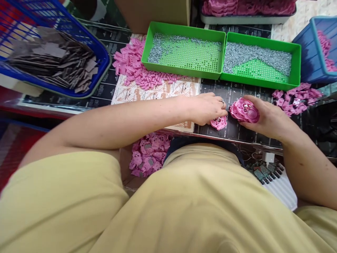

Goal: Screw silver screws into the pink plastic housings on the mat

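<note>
My right hand [271, 117] grips a pink plastic shell [244, 110] from its right side, thumb below and fingers above; its hollow inside with small metal spots faces up. My left hand [206, 108], wearing a ring, lies low over the table to the left of it. Its bent fingers close on a second pink plastic shell [219, 123] near the front edge, which they partly cover. A narrow gap separates the two shells. Under both is the dark patterned table covering [237, 131].
Two green trays [184, 72] of small silvery screws [255, 52] stand behind the hands. Small pink parts [137, 63] lie left, more pink pieces [297, 98] right. A blue basket [102, 70] holds flat grey pieces. Below the edge sits a pile of pink shells [149, 154].
</note>
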`<state>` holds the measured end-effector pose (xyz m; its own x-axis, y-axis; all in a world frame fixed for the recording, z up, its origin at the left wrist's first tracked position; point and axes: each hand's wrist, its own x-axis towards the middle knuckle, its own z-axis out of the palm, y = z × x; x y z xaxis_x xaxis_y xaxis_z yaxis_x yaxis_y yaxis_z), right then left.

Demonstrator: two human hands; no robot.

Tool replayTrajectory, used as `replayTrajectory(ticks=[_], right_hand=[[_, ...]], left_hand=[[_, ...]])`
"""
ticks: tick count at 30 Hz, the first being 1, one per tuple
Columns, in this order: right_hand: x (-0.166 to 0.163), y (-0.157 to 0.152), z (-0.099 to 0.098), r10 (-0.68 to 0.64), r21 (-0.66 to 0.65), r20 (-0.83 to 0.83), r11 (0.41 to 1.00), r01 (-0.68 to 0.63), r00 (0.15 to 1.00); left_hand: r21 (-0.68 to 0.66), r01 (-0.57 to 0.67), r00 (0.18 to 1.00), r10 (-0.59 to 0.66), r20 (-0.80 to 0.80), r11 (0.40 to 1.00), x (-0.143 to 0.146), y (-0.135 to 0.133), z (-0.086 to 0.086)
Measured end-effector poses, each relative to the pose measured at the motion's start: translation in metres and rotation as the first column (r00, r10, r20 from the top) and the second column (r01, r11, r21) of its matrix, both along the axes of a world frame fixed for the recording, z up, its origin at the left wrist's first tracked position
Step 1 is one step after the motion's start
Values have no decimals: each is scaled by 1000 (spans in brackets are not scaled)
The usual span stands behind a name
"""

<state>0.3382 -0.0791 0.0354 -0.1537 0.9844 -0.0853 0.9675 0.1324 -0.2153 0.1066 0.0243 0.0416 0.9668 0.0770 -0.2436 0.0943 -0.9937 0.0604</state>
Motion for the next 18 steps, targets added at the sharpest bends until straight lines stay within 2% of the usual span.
replayTrajectory(ticks=[2,4,8,11,14,18], right_hand=[[2,0,1,7,-17,-21,1000,-7,1000],[3,0,1,29,-20,-48,999,-30,998],[7,-1,0,86,-6,-83,996,-87,993],[6,2,-2,106,-10,-64,994,-107,992],[4,8,-4,193,-17,-78,981,-195,978],[6,15,-2,293,-39,-101,954,-298,951]], left_hand=[[-19,69,997,-69,16,997,1,7,-1],[-81,93,992,-85,93,992,-4,13,-3],[-193,-3,978,43,203,981,-29,17,-2],[-146,-76,980,101,173,986,-55,17,1],[-98,-96,985,108,131,991,-75,17,1],[-90,-126,989,132,67,988,-82,14,1]])
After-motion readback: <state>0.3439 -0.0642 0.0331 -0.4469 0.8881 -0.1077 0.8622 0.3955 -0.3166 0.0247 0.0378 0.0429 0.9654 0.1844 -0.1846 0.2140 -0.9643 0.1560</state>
